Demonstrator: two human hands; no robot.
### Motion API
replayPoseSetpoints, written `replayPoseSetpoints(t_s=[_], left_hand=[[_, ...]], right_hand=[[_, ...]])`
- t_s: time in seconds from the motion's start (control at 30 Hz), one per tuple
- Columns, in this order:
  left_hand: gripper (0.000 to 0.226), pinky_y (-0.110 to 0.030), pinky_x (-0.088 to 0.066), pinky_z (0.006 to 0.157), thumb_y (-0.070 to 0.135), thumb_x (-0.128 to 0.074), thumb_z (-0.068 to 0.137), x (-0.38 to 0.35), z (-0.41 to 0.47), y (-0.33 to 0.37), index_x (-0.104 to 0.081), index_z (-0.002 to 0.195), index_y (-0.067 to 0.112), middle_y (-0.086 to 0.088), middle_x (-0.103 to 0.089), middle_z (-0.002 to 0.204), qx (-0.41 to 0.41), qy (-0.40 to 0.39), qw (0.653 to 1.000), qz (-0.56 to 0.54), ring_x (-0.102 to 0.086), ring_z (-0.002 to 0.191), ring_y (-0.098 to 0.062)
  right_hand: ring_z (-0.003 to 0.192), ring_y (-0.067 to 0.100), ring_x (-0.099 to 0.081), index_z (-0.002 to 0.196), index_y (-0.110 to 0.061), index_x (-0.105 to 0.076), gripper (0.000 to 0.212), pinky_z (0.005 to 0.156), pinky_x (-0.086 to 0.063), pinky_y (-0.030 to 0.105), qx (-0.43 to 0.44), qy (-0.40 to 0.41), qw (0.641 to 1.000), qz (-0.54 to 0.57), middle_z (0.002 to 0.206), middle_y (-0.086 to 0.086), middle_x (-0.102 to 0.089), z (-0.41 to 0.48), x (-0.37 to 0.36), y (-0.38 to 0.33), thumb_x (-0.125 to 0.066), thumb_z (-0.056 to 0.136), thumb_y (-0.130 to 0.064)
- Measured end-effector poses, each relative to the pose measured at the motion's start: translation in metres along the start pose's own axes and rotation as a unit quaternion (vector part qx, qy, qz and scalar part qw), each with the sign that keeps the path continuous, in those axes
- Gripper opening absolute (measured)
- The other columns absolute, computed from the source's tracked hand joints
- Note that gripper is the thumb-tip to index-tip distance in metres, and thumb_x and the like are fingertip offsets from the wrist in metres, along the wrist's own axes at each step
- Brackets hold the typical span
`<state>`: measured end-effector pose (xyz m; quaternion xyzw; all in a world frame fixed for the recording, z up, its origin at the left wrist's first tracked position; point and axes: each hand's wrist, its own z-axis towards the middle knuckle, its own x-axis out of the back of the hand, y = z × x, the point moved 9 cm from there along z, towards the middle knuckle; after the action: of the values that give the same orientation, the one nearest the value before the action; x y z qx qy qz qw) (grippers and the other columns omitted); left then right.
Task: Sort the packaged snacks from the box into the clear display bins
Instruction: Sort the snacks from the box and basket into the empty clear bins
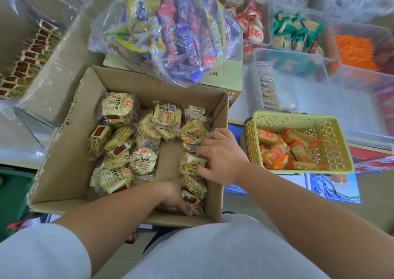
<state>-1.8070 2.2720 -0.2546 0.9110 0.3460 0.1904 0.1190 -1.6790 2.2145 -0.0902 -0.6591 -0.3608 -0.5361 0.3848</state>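
Head view has both your hands down in the open cardboard box (64, 142), working the row of yellow snack packs (194, 185) along its right wall. Your left hand (173, 196) curls its fingers round the packs at the near end, and your right hand (221, 157) clamps bent fingers and thumb over packs farther up the same row. More of these packs lie loose across the box's left half, while the clear bin (319, 99) beyond the yellow basket (298, 116) of orange packets holds a few wrapped packs standing against its left wall.
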Motion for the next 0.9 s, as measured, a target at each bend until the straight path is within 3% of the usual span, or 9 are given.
replayPoseSetpoints(t_s=[0.13, 0.23, 0.43, 0.53, 0.6, 0.73, 0.83, 0.9], left_hand=[[0.091, -0.029, -0.05, 0.092, 0.046, -0.093, 0.063, 0.008, 0.0, 0.007, -0.056, 0.144, 0.023, 0.005, -0.066, 0.13, -0.031, 0.028, 0.999, -0.013, -0.063, 0.114, -0.019], [0.07, -0.035, -0.059, 0.088, 0.035, -0.093, 0.068, 0.016, -0.003, 0.008, -0.067, 0.132, 0.024, 0.008, -0.072, 0.109, -0.054, 0.026, 0.998, -0.03, -0.069, 0.101, -0.017], [0.076, -0.04, -0.049, 0.107, 0.033, -0.088, 0.078, 0.035, -0.024, 0.003, -0.055, 0.146, 0.029, 0.002, -0.062, 0.136, -0.076, -0.021, 0.997, 0.001, -0.06, 0.121, -0.02], [0.068, -0.04, -0.048, 0.108, 0.032, -0.085, 0.08, 0.047, -0.045, -0.011, -0.057, 0.141, 0.038, 0.004, -0.062, 0.136, -0.072, -0.052, 0.996, -0.009, -0.06, 0.12, -0.018], [0.065, -0.041, -0.043, 0.111, 0.034, -0.08, 0.079, 0.052, -0.055, -0.018, -0.056, 0.139, 0.046, 0.009, -0.051, 0.145, -0.072, -0.056, 0.996, 0.012, -0.053, 0.128, -0.019], [0.075, -0.035, -0.037, 0.106, 0.047, -0.087, 0.067, 0.04, -0.065, -0.025, -0.056, 0.135, 0.049, 0.01, -0.045, 0.146, -0.072, -0.074, 0.992, -0.075, -0.044, 0.133, -0.019], [0.084, -0.044, -0.038, 0.114, 0.058, -0.089, 0.061, 0.033, -0.06, -0.023, -0.054, 0.136, 0.046, 0.007, -0.05, 0.144, -0.071, -0.042, 0.994, -0.065, -0.048, 0.13, -0.02], [0.072, -0.043, -0.041, 0.112, 0.054, -0.089, 0.068, 0.035, -0.054, -0.019, -0.058, 0.132, 0.041, 0.006, -0.054, 0.14, -0.079, 0.002, 0.994, -0.071, -0.052, 0.127, -0.02]], right_hand=[[0.105, 0.017, -0.054, 0.094, -0.033, -0.076, 0.043, 0.111, -0.024, 0.039, -0.001, 0.003, 1.0, 0.005, 0.087, -0.013, -0.066, -0.001, 0.001, 0.001, -0.044, 0.08, -0.058], [0.105, 0.017, -0.054, 0.094, -0.033, -0.076, 0.043, 0.111, -0.024, 0.04, -0.001, 0.004, 1.0, 0.005, 0.087, -0.012, -0.066, -0.001, 0.0, 0.002, -0.045, 0.08, -0.058], [0.105, 0.018, -0.054, 0.095, -0.033, -0.076, 0.043, 0.112, -0.028, 0.043, -0.004, 0.0, 1.0, 0.008, 0.088, -0.012, -0.067, -0.001, -0.001, 0.003, -0.044, 0.081, -0.058], [0.106, 0.018, -0.054, 0.096, -0.033, -0.076, 0.044, 0.112, -0.028, 0.043, -0.003, 0.0, 1.0, 0.008, 0.09, -0.012, -0.068, -0.001, -0.001, 0.003, -0.044, 0.081, -0.058], [0.107, 0.018, -0.054, 0.097, -0.033, -0.076, 0.044, 0.112, -0.028, 0.043, 0.0, -0.001, 1.0, 0.006, 0.091, -0.012, -0.068, -0.001, -0.001, 0.003, -0.044, 0.081, -0.059], [0.107, 0.018, -0.054, 0.097, -0.034, -0.076, 0.043, 0.112, -0.027, 0.042, 0.003, 0.001, 1.0, 0.004, 0.091, -0.012, -0.068, -0.001, -0.001, 0.002, -0.046, 0.081, -0.059], [0.108, 0.017, -0.054, 0.097, -0.035, -0.076, 0.043, 0.111, -0.027, 0.043, 0.003, -0.003, 1.0, 0.002, 0.092, -0.013, -0.068, -0.001, -0.002, 0.002, -0.046, 0.08, -0.06], [0.109, 0.017, -0.054, 0.097, -0.035, -0.076, 0.043, 0.111, -0.028, 0.043, 0.003, -0.007, 1.0, -0.001, 0.093, -0.014, -0.068, 0.0, -0.003, 0.003, -0.045, 0.08, -0.061]])
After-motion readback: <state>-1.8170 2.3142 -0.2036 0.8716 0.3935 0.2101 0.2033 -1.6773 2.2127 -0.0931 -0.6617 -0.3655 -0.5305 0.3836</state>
